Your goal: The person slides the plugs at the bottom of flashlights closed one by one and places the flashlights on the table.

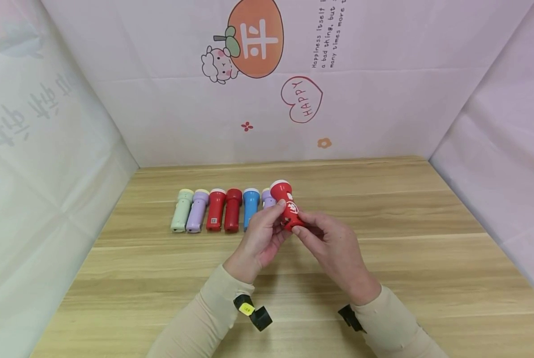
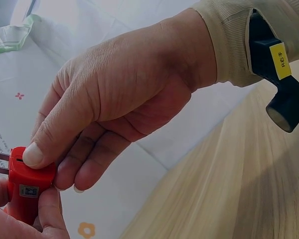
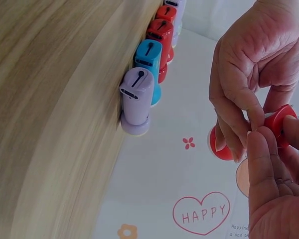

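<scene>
A red flashlight (image 1: 286, 208) with a white-rimmed head is held up above the table, its head pointing away from me. My left hand (image 1: 262, 237) grips its body, thumb on top. The right hand (image 1: 337, 248) pinches the tail end between thumb and fingers. Seen from the left wrist, two metal plug prongs (image 2: 3, 163) stick out of that tail, and the right thumb presses beside a slot there. Just behind the held flashlight lies a purple flashlight (image 1: 267, 198), partly hidden. In the right wrist view the fingers cover most of the red body.
Left of the hands, a row of flashlights lies on the wooden table (image 1: 428, 258): a green one (image 1: 182, 211), a purple one, two red ones (image 1: 215, 211) and a blue one (image 1: 251, 205). White printed cloth (image 1: 374, 114) walls the back and both sides.
</scene>
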{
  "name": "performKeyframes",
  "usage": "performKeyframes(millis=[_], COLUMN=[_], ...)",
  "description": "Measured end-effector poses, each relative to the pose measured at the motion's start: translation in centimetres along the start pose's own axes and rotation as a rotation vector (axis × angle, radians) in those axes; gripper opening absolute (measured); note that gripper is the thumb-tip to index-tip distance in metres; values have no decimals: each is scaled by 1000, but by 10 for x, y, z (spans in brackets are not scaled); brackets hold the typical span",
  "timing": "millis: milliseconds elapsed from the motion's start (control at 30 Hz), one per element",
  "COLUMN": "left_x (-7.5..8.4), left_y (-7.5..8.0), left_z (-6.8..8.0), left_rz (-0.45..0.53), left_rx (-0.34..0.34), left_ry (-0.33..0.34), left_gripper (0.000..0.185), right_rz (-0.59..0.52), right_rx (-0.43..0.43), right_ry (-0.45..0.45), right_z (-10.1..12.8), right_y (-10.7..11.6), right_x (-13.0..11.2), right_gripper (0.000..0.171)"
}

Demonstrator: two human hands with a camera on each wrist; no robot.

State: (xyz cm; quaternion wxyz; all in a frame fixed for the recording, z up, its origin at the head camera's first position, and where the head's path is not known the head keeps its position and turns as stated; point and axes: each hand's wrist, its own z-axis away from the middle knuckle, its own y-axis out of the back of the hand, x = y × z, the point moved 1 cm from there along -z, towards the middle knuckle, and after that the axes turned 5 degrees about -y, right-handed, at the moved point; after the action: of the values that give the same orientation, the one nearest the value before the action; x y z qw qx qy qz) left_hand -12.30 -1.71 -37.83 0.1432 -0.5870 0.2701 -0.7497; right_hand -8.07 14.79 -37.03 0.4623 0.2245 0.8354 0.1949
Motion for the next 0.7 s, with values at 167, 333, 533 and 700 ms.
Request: performKeyframes(millis=[167, 333, 533, 700], left_x=[1, 1, 1, 2], left_y=[0, 0, -1, -1], left_z=[0, -2, -2, -1], left_rz=[13, 26, 35, 33], left_rx=[2, 8, 10, 13], left_ry=[-1, -4, -12, -18], left_gripper=[46, 45, 45, 44], right_rz=[-7, -9, -7, -5], right_rx=[-1, -5, -8, -14], right_ry=[-3, -12, -7, -4], right_z=[0, -1, -1, -1], right_y=[0, 1, 1, 1], right_x=[-1, -2, -2, -3], right_gripper=[37, 38, 38, 38])
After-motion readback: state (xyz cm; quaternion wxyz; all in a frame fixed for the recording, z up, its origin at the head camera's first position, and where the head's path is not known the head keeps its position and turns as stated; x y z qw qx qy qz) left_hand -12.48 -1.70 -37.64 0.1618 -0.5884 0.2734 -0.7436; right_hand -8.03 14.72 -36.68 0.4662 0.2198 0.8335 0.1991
